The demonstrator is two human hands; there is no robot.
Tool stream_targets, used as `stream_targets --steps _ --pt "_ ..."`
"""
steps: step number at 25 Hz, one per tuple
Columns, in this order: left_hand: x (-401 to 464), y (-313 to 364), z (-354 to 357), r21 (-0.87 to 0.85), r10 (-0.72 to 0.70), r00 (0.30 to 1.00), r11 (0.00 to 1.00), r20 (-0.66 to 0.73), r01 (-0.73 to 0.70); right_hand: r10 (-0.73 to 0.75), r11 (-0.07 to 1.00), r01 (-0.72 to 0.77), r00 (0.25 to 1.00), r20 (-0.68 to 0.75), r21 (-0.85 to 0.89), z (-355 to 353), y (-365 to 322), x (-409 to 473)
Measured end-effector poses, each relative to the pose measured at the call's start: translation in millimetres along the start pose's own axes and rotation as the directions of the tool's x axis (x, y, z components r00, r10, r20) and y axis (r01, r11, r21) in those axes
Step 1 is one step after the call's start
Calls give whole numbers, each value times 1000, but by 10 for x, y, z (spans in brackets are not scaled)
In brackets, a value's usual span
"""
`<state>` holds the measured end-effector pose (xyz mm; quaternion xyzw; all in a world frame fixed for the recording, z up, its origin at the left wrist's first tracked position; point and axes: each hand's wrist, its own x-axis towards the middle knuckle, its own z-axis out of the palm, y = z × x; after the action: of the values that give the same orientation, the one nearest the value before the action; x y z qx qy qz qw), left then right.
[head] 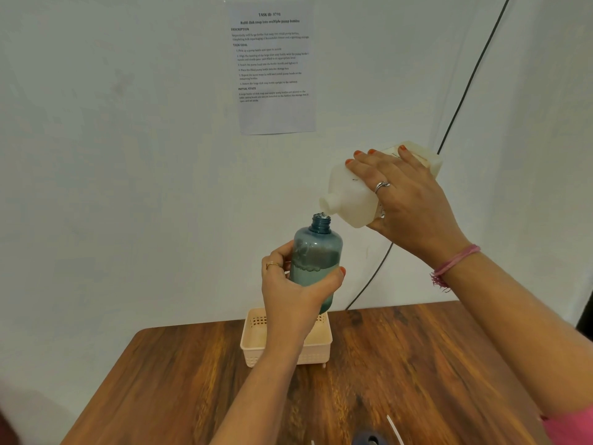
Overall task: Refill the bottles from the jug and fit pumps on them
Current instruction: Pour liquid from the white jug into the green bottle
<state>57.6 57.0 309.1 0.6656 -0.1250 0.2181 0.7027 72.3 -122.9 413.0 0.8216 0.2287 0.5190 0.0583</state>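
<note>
One translucent blue plastic bottle [316, 261], roughly half full, is gripped in your left hand [296, 290] above the desk [417, 364] while your right hand [407, 200] clasps the tilted white plastic jug [353, 195] at its mouth; pump unfitted, pink basket [316, 346] apparently empty.

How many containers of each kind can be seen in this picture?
Blue bottle, held by the left hand: 1
White jug, tipped by the right hand: 1
Peach basket on the table: 1
Total: 3
</note>
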Motion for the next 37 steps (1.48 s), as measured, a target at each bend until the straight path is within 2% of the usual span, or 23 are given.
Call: stream_targets --steps 24,37 --pt "17 9 42 -12 -18 1000 1000 2 18 -8 1000 8 1000 1 -19 3 12 4" --pt "22 -20 50 -3 -25 1000 1000 -2 25 56 998 -57 998 41 30 37 -22 -41"
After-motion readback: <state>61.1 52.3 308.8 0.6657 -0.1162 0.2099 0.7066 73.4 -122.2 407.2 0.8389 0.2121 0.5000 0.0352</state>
